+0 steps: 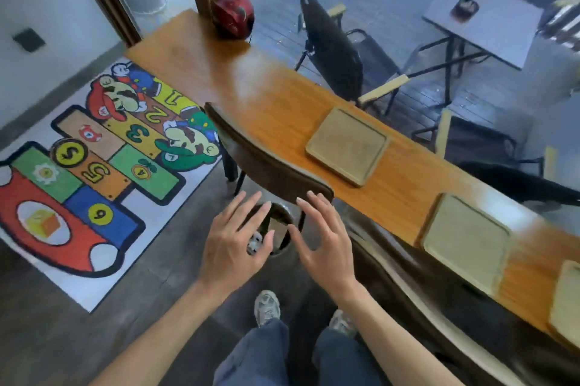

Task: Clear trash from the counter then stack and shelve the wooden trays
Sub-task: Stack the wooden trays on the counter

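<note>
Three pale wooden trays lie on the long orange-brown counter (266,93): one tray (347,145) near the middle, a second tray (466,242) further right, and a third tray (568,301) cut off by the right edge. My left hand (233,247) and my right hand (326,242) hover with fingers spread over a round dark bin (279,225) on the floor. Inside the bin I see a brown piece of trash (277,228) and something white (255,242) under my left fingers. Neither hand holds anything.
A dark wooden chair back (266,153) curves between me and the counter, right above the bin. A red helmet (232,15) sits at the counter's far end. A colourful numbered rug (94,172) covers the floor on the left. Behind the glass stand black chairs and a grey table (483,18).
</note>
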